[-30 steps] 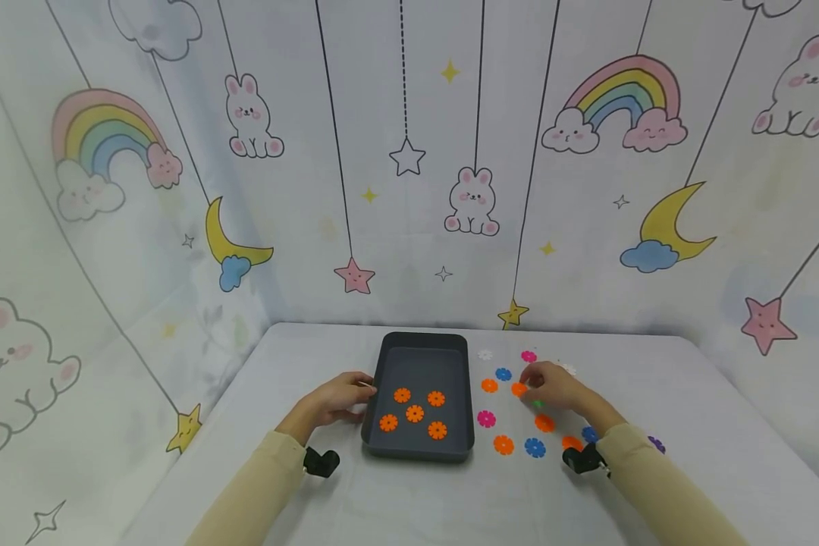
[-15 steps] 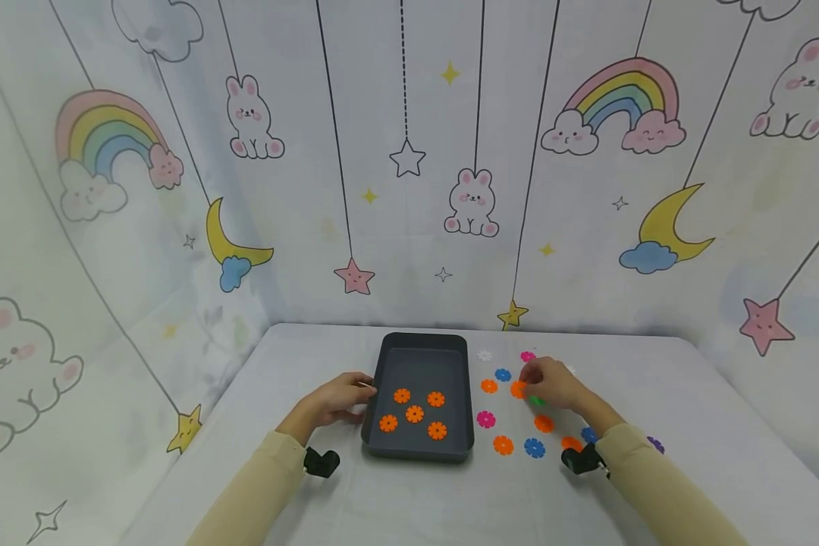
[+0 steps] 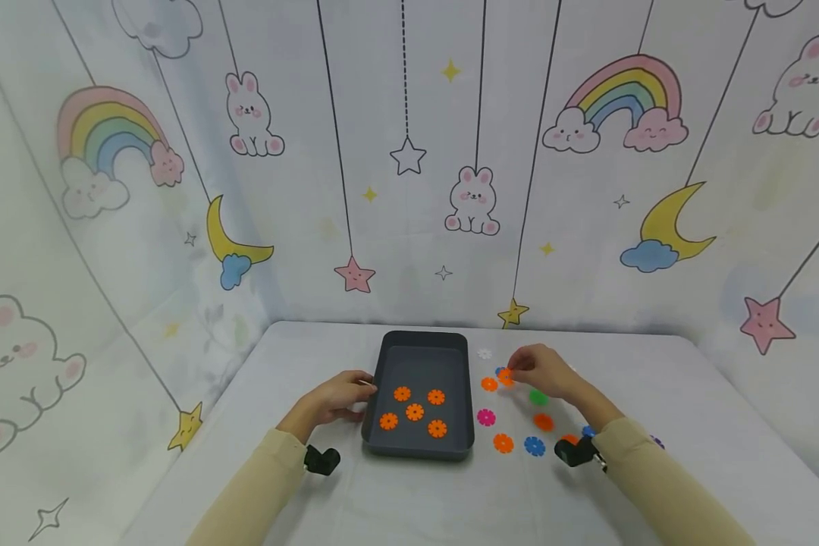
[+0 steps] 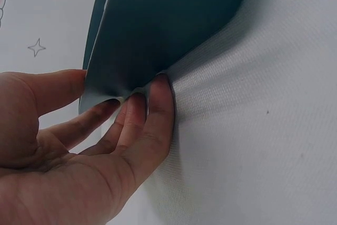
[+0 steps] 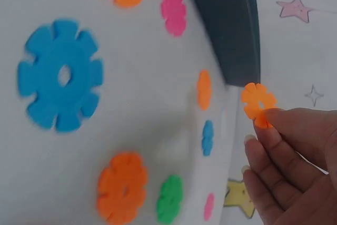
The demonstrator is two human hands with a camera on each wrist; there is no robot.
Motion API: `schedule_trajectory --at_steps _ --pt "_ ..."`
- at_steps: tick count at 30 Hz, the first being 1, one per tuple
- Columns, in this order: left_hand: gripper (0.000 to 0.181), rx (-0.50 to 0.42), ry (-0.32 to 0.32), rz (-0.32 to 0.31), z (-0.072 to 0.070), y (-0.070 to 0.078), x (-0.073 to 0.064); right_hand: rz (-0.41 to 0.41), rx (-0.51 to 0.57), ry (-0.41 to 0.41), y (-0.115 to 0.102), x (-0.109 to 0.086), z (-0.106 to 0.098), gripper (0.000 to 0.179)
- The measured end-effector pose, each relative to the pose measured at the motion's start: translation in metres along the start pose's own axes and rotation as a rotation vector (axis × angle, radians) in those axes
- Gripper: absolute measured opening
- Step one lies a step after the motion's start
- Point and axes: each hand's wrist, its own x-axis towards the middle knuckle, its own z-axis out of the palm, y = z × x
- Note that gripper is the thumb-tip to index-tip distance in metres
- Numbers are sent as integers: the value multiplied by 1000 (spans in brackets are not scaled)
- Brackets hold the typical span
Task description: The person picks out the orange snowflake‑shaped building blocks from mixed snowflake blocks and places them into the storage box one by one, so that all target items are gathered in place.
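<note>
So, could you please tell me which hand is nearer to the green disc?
Right: the right hand, pinching an orange disc, shows just above the green disc in the head view. The left hand is farther off, at the opposite side of the tray.

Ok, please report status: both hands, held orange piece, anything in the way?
Left hand holds tray by edge. Right hand pinches orange piece, raised. No obstacle visible.

Tray (image 4: 168,19) only partly in left-wrist view
</note>
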Motion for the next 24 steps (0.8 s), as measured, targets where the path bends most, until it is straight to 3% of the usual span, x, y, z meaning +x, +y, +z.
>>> schedule_trajectory --at_steps 14,24 --pt "47 1 7 10 1 -1 1 -101 18 -20 -59 24 14 8" --pt "46 -4 6 6 1 -1 2 -85 29 -45 -77 39 30 9"
